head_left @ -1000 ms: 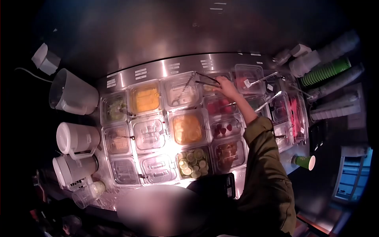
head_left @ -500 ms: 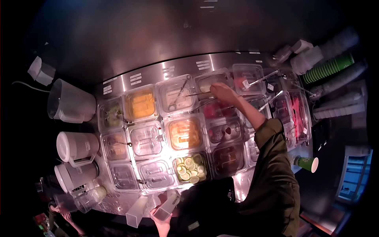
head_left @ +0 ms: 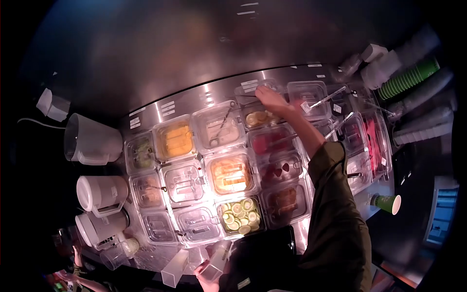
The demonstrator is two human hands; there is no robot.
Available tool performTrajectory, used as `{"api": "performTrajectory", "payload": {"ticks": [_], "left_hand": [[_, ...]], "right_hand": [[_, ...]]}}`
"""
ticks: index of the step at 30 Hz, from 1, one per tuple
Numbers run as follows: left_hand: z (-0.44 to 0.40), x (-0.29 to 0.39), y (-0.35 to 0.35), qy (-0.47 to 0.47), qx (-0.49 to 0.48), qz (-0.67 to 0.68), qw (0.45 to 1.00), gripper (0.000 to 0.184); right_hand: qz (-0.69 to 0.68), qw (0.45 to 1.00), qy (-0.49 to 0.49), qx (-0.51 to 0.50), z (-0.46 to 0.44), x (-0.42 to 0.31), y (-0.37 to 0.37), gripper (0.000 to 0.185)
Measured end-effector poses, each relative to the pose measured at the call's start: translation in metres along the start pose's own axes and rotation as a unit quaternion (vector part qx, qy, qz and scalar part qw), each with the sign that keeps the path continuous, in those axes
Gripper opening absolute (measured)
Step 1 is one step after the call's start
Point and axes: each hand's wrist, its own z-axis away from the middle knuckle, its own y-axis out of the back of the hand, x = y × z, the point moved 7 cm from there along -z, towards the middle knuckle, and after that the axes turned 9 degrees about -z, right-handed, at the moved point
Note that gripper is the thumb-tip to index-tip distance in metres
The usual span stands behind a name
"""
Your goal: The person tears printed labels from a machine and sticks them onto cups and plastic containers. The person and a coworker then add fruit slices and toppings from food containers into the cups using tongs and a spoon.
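Observation:
My right hand [head_left: 271, 100] reaches to the back row, its fingers closed at a clear lid [head_left: 245, 97] tilted up at the rear of a container. A dark thin strip shows by the fingertips; I cannot make out what it is. Beneath the hand, yellow citrus slices [head_left: 258, 119] show in the uncovered container. My left hand [head_left: 208, 278], low at the front edge, is wrapped round a clear square plastic container [head_left: 217, 258] held tilted. Beside it on the counter lies a similar clear square container [head_left: 175, 267]. Lime slices [head_left: 240, 216] fill an uncovered container in the front row.
Lidded containers of fruit, one with orange pieces [head_left: 228, 175], fill the counter. Tongs [head_left: 224, 124] lie on one lid. Pitchers [head_left: 102, 192] stand left; stacked green cups [head_left: 408, 80] and a single green cup [head_left: 386, 203] are right. Another person's hands [head_left: 73, 270] show lower left.
My right hand has moved back and the lid beneath it has lifted, uncovering the citrus slices. The left hand still holds its container. The view has shifted slightly.

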Motion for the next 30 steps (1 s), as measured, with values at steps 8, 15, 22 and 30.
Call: {"api": "performTrajectory", "payload": {"ticks": [8, 15, 22, 30], "left_hand": [[-0.011, 0.063, -0.011, -0.17, 0.059, 0.17, 0.969, 0.017], [-0.021, 0.17, -0.061, -0.236, -0.027, 0.222, 0.946, 0.01], [-0.018, 0.229, -0.098, -0.313, -0.12, 0.102, 0.937, 0.028], [-0.066, 0.312, -0.157, -0.307, -0.095, -0.173, 0.931, 0.054]], "right_hand": [[0.05, 0.964, -0.206, -0.159, 0.062, -0.032, 0.084, 0.04], [0.115, 0.957, -0.142, -0.224, 0.073, 0.021, 0.014, 0.023], [0.141, 0.952, -0.116, -0.246, 0.061, 0.004, 0.032, 0.014], [-0.074, 0.991, -0.072, -0.086, 0.08, -0.118, 0.187, 0.026]]}}
